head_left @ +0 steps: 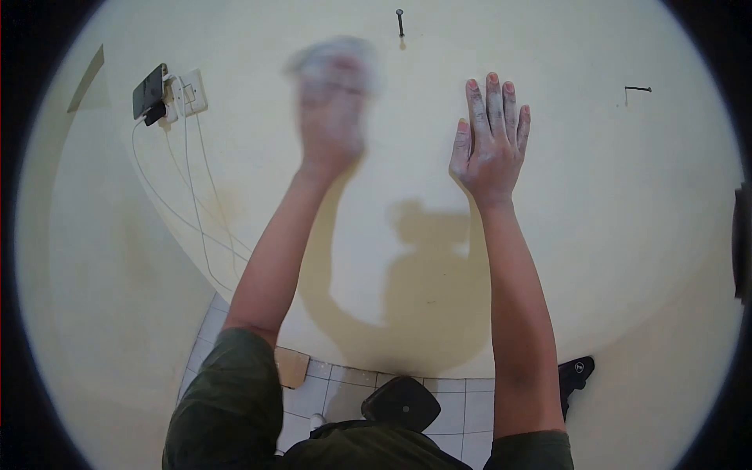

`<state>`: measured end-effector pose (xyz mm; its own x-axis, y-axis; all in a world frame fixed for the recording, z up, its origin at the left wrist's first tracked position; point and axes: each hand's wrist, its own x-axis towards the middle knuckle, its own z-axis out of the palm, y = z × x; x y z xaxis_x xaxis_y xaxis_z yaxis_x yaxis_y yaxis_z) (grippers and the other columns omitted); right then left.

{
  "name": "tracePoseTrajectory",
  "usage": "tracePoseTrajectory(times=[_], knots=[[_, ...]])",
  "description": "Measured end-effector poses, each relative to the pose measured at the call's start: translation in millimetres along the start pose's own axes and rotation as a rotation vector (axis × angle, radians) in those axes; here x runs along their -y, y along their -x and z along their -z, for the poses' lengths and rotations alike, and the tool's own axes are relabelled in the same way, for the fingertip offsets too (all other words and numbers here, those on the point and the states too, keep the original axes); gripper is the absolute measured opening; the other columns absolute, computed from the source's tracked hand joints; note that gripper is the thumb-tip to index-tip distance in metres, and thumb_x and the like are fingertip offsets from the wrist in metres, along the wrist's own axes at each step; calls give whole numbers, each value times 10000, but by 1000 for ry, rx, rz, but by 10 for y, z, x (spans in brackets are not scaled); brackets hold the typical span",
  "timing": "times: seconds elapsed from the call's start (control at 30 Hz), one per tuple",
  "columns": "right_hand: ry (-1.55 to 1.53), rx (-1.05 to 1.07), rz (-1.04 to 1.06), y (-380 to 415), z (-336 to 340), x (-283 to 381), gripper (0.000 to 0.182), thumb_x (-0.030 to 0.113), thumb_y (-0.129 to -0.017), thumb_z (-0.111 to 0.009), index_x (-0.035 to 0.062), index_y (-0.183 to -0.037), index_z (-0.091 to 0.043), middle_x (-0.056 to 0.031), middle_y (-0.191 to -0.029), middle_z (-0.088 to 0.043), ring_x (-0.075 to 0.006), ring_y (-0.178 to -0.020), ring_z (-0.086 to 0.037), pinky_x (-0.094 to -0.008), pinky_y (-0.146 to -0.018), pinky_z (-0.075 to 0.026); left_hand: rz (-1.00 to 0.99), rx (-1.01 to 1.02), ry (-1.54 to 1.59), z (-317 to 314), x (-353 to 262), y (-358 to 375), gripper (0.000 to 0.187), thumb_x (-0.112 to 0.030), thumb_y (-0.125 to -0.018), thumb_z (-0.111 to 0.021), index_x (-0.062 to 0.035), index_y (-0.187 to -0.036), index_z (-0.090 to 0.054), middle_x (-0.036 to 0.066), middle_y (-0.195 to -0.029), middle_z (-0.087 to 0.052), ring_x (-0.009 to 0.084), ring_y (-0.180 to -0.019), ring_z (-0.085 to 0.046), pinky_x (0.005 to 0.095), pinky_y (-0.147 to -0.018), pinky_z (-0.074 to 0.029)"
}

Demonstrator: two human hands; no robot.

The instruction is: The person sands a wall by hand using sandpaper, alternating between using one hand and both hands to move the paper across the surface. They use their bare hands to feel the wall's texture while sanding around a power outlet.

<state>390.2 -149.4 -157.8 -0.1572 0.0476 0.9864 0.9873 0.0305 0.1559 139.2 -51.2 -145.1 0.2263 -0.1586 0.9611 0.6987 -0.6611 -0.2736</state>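
My left hand [330, 117] is smeared by motion against the pale cream wall [423, 149]. Its fingers press on a blurred grey-white, cloth-like piece [333, 51] with a reddish patch; motion hides its exact kind. To the right, my right hand [493, 153] lies flat on the same wall, palm in, fingers stretched and apart, holding nothing. Whitish powder coats its fingers.
Two nails, one at the top [401, 23] and one at the right [638, 88], stick out of the wall. A phone [149, 92] hangs by a wall socket [190, 92] with white cables [200, 211]. Below are floor tiles [462, 403], a black object [402, 403] and a wooden piece [291, 367].
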Motion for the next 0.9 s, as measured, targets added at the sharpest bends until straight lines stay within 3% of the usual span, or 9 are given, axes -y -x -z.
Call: tracePoseTrajectory(times=[0.03, 0.13, 0.23, 0.37, 0.4, 0.63, 0.67, 0.8, 0.9], knots=[[0, 2, 0, 10, 9, 6, 570, 269, -1039, -493, 228, -1607, -493, -38, -1697, -414, -260, -1596, -321, -518, -1309, -165, -183, 257, 134, 84, -164, 22, 452, -92, -990, -542, 56, -1413, -600, 216, -1516, -589, 384, -1473, -476, 533, -1224, -303], [-13, -3, 0, 16, -3, -4, 567, 269, -1043, -490, 233, -1609, -490, -35, -1696, -415, -253, -1593, -327, -520, -1308, -167, 17, -22, -65, 63, 266, -91, 443, -113, -985, -552, 26, -1400, -622, 200, -1527, -585, 369, -1486, -470, 532, -1238, -292], [-11, -3, -7, 17, 4, 3, 565, 268, -1044, -489, 237, -1608, -491, -34, -1696, -415, -252, -1588, -339, -519, -1306, -174, 654, -379, -131, 54, 479, -188, 433, -87, -983, -523, 63, -1379, -615, 231, -1547, -549, 371, -1502, -446, 517, -1231, -312], [-12, -15, 0, 10, 10, 10, 562, 267, -1042, -495, 241, -1604, -498, -25, -1687, -430, -254, -1577, -359, -520, -1302, -189, -204, 230, -17, -4, -217, 0, 493, -106, -995, -519, -41, -1478, -595, 137, -1584, -542, 303, -1506, -462, 563, -1253, -258], [-11, -17, 2, 7, 9, 6, 563, 266, -1041, -497, 242, -1603, -498, -23, -1686, -433, -255, -1575, -363, -520, -1301, -193, -227, 311, 132, 65, -456, 42, 488, -85, -980, -539, -87, -1461, -626, 89, -1595, -541, 274, -1501, -476, 571, -1261, -237], [-11, -22, -9, 14, 10, 11, 573, 262, -1028, -517, 239, -1601, -503, -27, -1681, -440, -256, -1568, -375, -519, -1299, -202, 518, -199, -210, -83, -61, 280, 470, -95, -983, -557, -17, -1444, -608, 147, -1601, -526, 300, -1513, -453, 569, -1267, -180], [-3, -20, -11, 3, 16, 8, 572, 262, -1028, -518, 240, -1600, -504, -26, -1680, -441, -255, -1567, -377, -519, -1298, -203, 244, -116, -131, -87, -146, 364, 448, -55, -983, -541, 23, -1419, -609, 216, -1601, -503, 350, -1539, -409, 575, -1260, -238], [-4, -19, 3, 16, 10, 19, 570, 264, -1029, -515, 242, -1599, -506, -21, -1681, -441, -252, -1566, -378, -519, -1298, -205, -120, 363, 104, 69, -338, 536, 465, -95, -997, -560, 51, -1438, -583, 223, -1608, -493, 365, -1545, -385, 554, -1260, -219], [-9, -30, -3, 7, -5, 10, 572, 263, -1031, -510, 244, -1602, -501, -20, -1687, -431, -252, -1573, -366, -520, -1298, -204, 427, -200, 69, 92, 200, 556, 483, -112, -996, -559, 52, -1451, -576, 206, -1615, -491, 362, -1543, -390, 551, -1271, -194]])
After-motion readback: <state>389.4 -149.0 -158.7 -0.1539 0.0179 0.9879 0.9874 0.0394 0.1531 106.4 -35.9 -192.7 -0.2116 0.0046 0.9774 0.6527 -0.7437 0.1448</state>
